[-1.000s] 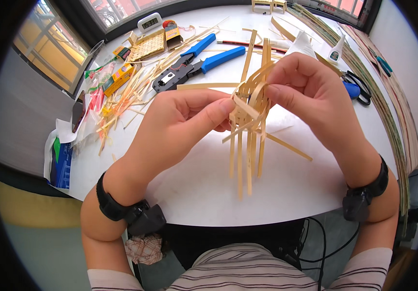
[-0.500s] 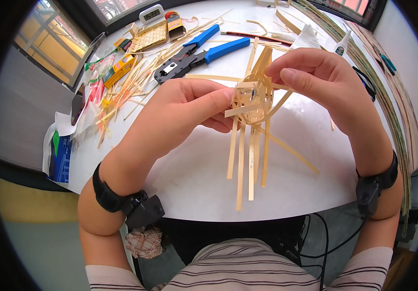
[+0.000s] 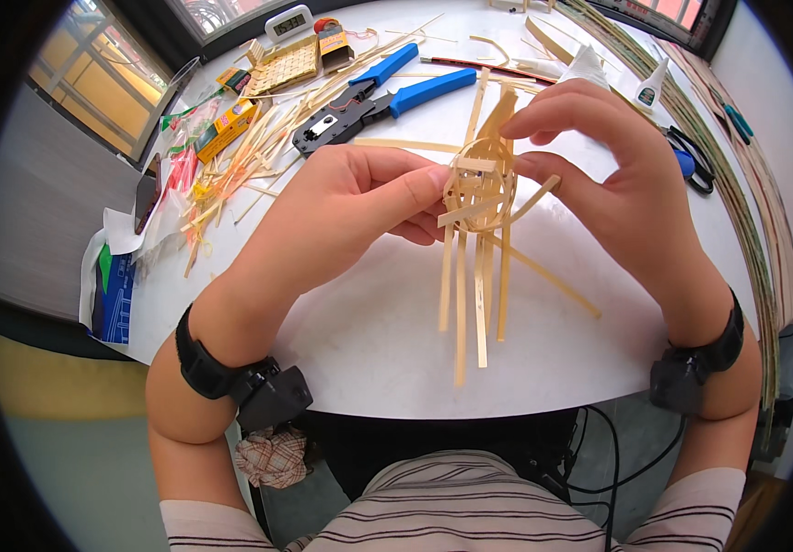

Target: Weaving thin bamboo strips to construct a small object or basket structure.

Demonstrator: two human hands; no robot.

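Observation:
A small woven piece of pale bamboo strips [image 3: 481,195], with a round looped rim and long loose ends, hangs above the white table. My left hand [image 3: 364,198] pinches its left edge between thumb and fingers; the fingertips behind the weave are partly hidden. At the piece's upper right, my right hand [image 3: 613,170] has its thumb and forefinger spread apart, their tips close to the rim and the upright strips. Whether those tips touch the weave is hard to tell. Several strip ends point down towards me, and one slants to the lower right.
Beyond my left hand lies a black crimping tool [image 3: 336,124] with blue handles. Loose thin strips [image 3: 254,152], a woven tray [image 3: 281,69] and a small digital clock [image 3: 288,23] are behind it. Scissors [image 3: 695,166] and a white glue bottle [image 3: 652,85] lie right, beside long strips [image 3: 737,212].
My right thumb and forefinger have moved apart from their closer pinch, and the thumb has dropped lower. The woven piece has turned slightly, still in my left hand.

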